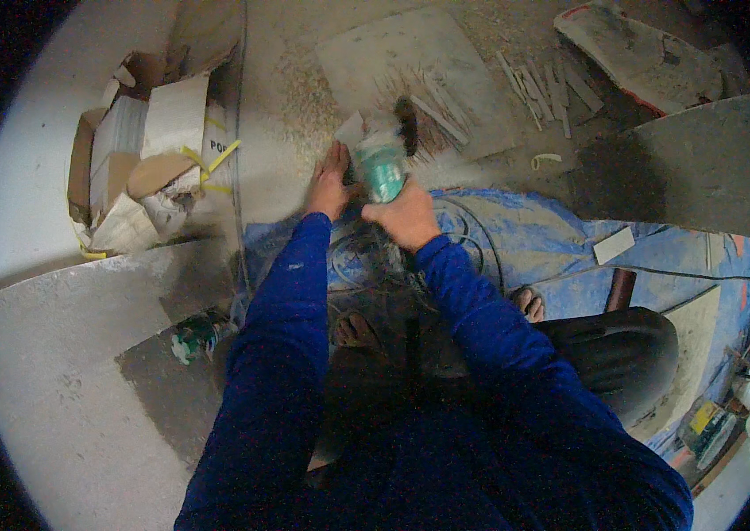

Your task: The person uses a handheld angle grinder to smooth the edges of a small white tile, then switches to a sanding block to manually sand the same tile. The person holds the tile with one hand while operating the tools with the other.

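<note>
The power tool [384, 168] is fat and green in the middle, with a dusty grey front (it is a bit blurry) and a dark part at its far right side. It sits in the right hand [407, 217], front pointing away. A flat, pale piece of tile [350, 131] is just beside its front, by the left hand [329, 186].

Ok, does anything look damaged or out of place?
Yes: at left, the brown-and-white cardboard box looks torn, with ragged edges and a loose, narrow yellow band. At upper right, thin, pale, straight strips lie strewn at uneven angles.
</note>
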`<state>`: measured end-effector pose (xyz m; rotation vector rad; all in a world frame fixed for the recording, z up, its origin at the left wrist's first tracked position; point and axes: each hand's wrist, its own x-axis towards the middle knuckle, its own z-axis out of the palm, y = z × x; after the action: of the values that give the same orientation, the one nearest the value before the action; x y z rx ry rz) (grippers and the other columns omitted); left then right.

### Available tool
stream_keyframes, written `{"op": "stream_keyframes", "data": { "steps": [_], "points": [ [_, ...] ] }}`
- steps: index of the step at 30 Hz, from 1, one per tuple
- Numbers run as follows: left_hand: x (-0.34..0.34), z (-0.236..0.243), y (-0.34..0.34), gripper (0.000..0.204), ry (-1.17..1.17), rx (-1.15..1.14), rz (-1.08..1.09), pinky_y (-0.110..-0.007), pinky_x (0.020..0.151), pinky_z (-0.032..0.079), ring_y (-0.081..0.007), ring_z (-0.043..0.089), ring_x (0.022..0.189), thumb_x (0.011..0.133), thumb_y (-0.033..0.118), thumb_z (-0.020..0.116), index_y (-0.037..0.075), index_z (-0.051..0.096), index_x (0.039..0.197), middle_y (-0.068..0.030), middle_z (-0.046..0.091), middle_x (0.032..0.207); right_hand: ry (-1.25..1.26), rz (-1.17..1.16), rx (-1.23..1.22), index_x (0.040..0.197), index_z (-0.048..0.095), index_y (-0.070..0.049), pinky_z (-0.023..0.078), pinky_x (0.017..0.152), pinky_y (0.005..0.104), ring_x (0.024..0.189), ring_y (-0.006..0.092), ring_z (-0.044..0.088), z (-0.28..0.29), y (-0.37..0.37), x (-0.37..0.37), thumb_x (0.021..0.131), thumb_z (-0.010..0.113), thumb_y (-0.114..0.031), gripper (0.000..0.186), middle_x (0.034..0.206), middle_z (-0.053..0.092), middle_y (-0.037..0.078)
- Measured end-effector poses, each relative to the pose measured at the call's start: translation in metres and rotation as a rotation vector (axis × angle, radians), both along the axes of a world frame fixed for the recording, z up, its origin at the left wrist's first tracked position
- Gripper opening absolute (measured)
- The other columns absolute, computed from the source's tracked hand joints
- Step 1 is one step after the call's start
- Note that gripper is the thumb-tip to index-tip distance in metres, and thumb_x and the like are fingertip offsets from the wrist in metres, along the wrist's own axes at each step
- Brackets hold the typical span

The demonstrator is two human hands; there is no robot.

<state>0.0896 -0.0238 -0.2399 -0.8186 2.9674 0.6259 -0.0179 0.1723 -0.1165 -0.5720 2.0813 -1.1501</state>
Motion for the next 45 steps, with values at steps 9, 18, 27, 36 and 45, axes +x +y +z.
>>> {"op": "stream_keyframes", "data": {
  "steps": [9, 18, 27, 36, 45],
  "points": [
    [-0.009, 0.020, 0.005, 0.120, -0.033, 0.067, 0.000, -0.055, 0.124, 0.015, -0.0366, 0.017, 0.155, 0.074, 0.053, 0.081, -0.005, 0.017, 0.159, -0.0237, 0.014, 0.167, 0.101, -0.213, 0.019, 0.111, 0.062, 0.009, 0.055, 0.087, 0.0432, 0.098, 0.0377, 0.070, 0.001, 0.021, -0.103, 0.061, 0.085, -0.038, 0.073, 0.106, 0.071, 0.027],
    [-0.010, 0.026, 0.005, 0.121, -0.044, 0.088, 0.017, -0.053, 0.124, 0.017, -0.0331, 0.019, 0.155, 0.069, 0.050, 0.084, -0.005, 0.022, 0.157, -0.0225, 0.016, 0.167, 0.182, -0.120, -0.010, 0.117, 0.057, 0.010, 0.055, 0.084, 0.0431, 0.095, 0.0395, 0.070, -0.010, 0.006, -0.083, 0.059, 0.084, -0.036, 0.079, 0.103, 0.071, 0.027],
    [0.007, -0.006, -0.010, 0.079, -0.018, 0.263, 0.082, -0.053, 0.124, 0.015, -0.0362, 0.027, 0.151, 0.083, 0.027, 0.073, 0.008, 0.041, 0.153, -0.0194, 0.027, 0.164, 0.105, 0.075, 0.010, 0.120, 0.058, 0.009, 0.057, 0.087, 0.0488, 0.096, 0.0446, 0.070, -0.004, -0.055, -0.035, 0.061, 0.082, -0.038, 0.079, 0.101, 0.071, 0.029],
    [0.026, -0.005, 0.001, 0.052, 0.027, 0.344, 0.175, -0.046, 0.118, 0.032, -0.0371, 0.047, 0.137, 0.091, 0.019, 0.062, 0.003, 0.054, 0.140, -0.0178, 0.055, 0.144, 0.029, 0.154, 0.017, 0.123, 0.055, 0.008, 0.056, 0.088, 0.0486, 0.097, 0.0459, 0.069, -0.009, -0.087, -0.025, 0.062, 0.082, -0.042, 0.083, 0.104, 0.070, 0.030],
    [0.026, -0.014, -0.005, 0.036, 0.140, 0.192, 0.030, -0.044, 0.100, 0.047, -0.0343, 0.060, 0.120, 0.090, 0.011, 0.062, -0.002, 0.064, 0.123, -0.0205, 0.066, 0.127, 0.035, 0.135, 0.015, 0.119, 0.055, 0.008, 0.055, 0.088, 0.0494, 0.098, 0.0459, 0.068, -0.012, -0.093, -0.023, 0.062, 0.083, -0.041, 0.080, 0.103, 0.070, 0.030]
  ]
}}
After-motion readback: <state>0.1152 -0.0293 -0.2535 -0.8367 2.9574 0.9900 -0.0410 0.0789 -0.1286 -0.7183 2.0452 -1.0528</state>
